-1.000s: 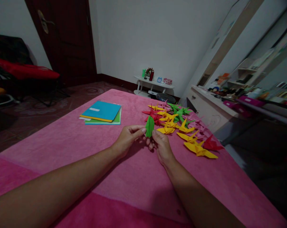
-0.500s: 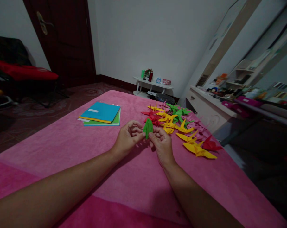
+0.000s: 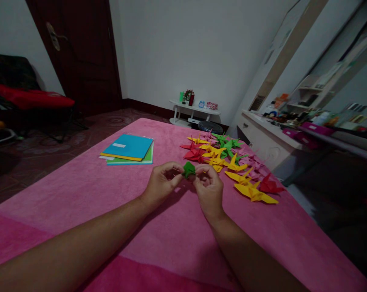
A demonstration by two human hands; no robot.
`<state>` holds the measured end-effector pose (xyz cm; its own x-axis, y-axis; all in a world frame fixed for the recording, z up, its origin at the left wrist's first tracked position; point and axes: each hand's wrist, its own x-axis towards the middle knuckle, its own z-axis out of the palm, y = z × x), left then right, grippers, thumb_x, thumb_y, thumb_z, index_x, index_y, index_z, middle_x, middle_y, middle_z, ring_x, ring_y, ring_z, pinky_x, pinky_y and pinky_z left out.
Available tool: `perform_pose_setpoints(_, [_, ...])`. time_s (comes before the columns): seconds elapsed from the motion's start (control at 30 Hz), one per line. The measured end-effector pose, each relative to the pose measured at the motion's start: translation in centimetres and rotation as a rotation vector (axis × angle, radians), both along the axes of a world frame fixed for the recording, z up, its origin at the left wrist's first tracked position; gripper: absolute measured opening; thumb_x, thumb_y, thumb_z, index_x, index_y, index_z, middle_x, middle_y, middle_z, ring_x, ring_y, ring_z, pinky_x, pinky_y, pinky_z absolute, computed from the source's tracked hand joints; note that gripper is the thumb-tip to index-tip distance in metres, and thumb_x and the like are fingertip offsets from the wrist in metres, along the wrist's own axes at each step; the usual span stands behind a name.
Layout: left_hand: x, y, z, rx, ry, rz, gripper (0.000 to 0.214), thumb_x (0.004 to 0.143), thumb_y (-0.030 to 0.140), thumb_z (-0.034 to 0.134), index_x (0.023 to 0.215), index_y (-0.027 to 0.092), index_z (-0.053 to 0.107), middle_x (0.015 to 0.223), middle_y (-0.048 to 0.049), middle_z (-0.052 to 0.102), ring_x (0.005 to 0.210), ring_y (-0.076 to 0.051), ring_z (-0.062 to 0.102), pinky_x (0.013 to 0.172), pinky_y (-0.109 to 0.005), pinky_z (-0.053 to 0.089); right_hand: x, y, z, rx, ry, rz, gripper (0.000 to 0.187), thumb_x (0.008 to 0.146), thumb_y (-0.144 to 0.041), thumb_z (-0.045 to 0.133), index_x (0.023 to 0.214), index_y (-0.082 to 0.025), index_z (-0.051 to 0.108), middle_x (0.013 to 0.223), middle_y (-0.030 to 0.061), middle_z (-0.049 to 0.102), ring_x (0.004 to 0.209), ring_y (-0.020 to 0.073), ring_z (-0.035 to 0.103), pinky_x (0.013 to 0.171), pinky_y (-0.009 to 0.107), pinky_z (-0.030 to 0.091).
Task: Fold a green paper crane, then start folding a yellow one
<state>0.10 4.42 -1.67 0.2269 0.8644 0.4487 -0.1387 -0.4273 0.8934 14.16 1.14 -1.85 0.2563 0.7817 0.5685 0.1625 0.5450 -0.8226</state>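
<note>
Between my two hands, just above the pink-covered table, is a small piece of folded green paper. My left hand pinches its left side between thumb and fingers. On the other side, my right hand grips its right edge the same way. The paper's lower folds are partly hidden by my fingertips. Beyond my right hand lie folded paper cranes: yellow cranes, red cranes, green cranes and pink ones.
A stack of coloured paper sheets, blue on top, lies at the table's far left. Behind the table is a low white shelf. A cluttered dresser stands to the right, a red-covered chair to the left.
The green paper has gone from a tall, upright pointed shape to a shorter, more compact one. Both hands still pinch it, with their fingers shifted slightly.
</note>
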Motion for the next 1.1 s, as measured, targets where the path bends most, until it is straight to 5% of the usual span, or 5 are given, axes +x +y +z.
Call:
perform_pose_setpoints(0.13, [-0.19, -0.01, 0.24, 0.089, 0.028, 0.029, 0.008, 0.073, 0.009, 0.064, 0.075, 0.016, 0.066, 0.076, -0.0012, 0.068, 0.069, -0.012, 0.064, 0.065, -0.021, 0.051, 0.03, -0.07, 0.09, 0.125, -0.066, -0.021, 0.011, 0.078, -0.011, 0.061, 0.077, -0.020, 0.056, 0.089, 0.0031, 0.057, 0.086, 0.0161, 0.058, 0.070, 0.027, 0.049])
perform_pose_setpoints(0.4, [-0.35, -0.05, 0.29, 0.241, 0.078, 0.137, 0.014, 0.069, 0.004, 0.063, 0.073, 0.017, 0.068, 0.079, -0.0010, 0.070, 0.074, -0.013, 0.065, 0.070, -0.022, 0.051, 0.10, -0.57, 0.53, 0.127, -0.172, -0.113, 0.017, 0.075, -0.003, 0.057, 0.074, -0.020, 0.059, 0.099, 0.0041, 0.054, 0.086, 0.0152, 0.056, 0.061, 0.023, 0.046])
perform_pose_setpoints(0.6, [-0.34, -0.26, 0.52, 0.206, 0.088, 0.120, 0.010, 0.073, 0.008, 0.064, 0.074, 0.016, 0.068, 0.078, -0.0023, 0.070, 0.071, -0.012, 0.064, 0.066, -0.021, 0.051, 0.15, -0.09, 0.19, 0.107, -0.072, -0.053, 0.013, 0.076, -0.009, 0.062, 0.073, -0.020, 0.056, 0.081, 0.0013, 0.055, 0.079, 0.0153, 0.056, 0.062, 0.024, 0.046])
perform_pose_setpoints(0.87, [-0.04, -0.68, 0.78, 0.142, 0.114, 0.157, 0.004, 0.073, 0.012, 0.066, 0.071, 0.016, 0.068, 0.066, 0.0005, 0.068, 0.054, -0.009, 0.061, 0.048, -0.016, 0.046, 0.14, 0.22, -0.07, -0.122, 0.116, 0.024, 0.012, 0.073, -0.023, 0.072, 0.080, -0.018, 0.064, 0.074, -0.0001, 0.065, 0.063, 0.0131, 0.061, 0.058, 0.024, 0.050])
perform_pose_setpoints(1.1, [0.09, -0.75, 0.81, 0.083, 0.087, 0.164, 0.005, 0.074, 0.019, 0.068, 0.072, 0.016, 0.067, 0.068, 0.0012, 0.066, 0.048, -0.007, 0.058, 0.043, -0.015, 0.045, 0.20, -0.21, 0.10, -0.090, 0.000, 0.073, 0.016, 0.081, -0.027, 0.065, 0.095, -0.020, 0.071, 0.091, 0.0042, 0.070, 0.083, 0.0172, 0.067, 0.073, 0.028, 0.055])
